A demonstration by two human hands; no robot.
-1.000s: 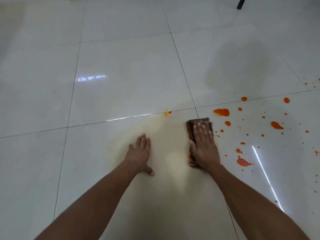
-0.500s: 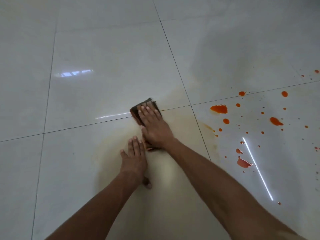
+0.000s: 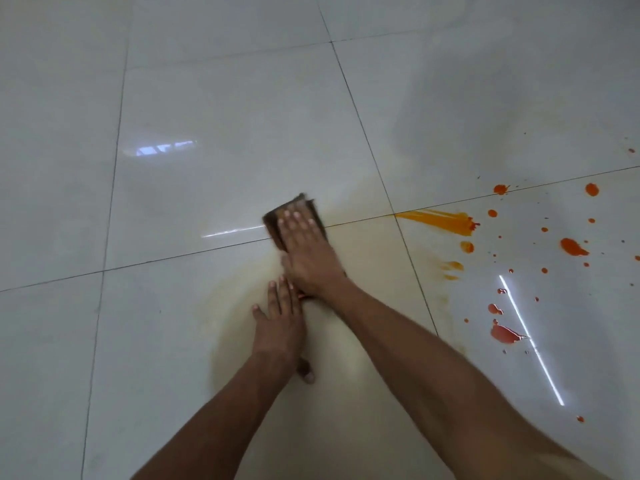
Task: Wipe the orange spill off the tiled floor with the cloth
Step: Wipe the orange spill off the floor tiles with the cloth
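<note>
Right hand (image 3: 308, 258) presses flat, fingers spread, on the soaked cloth (image 3: 277, 221); left hand (image 3: 278, 327) flat, empty. It'll probably smear the orange spill (image 3: 440, 220) wider.

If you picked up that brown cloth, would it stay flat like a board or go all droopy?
Probably droopy: the cloth lies flattened under the right hand, folded in layers at its edge. It likely feels damp and a bit heavy, having smeared the orange spill. It seems to slide easily on the glossy tiled floor.
</note>
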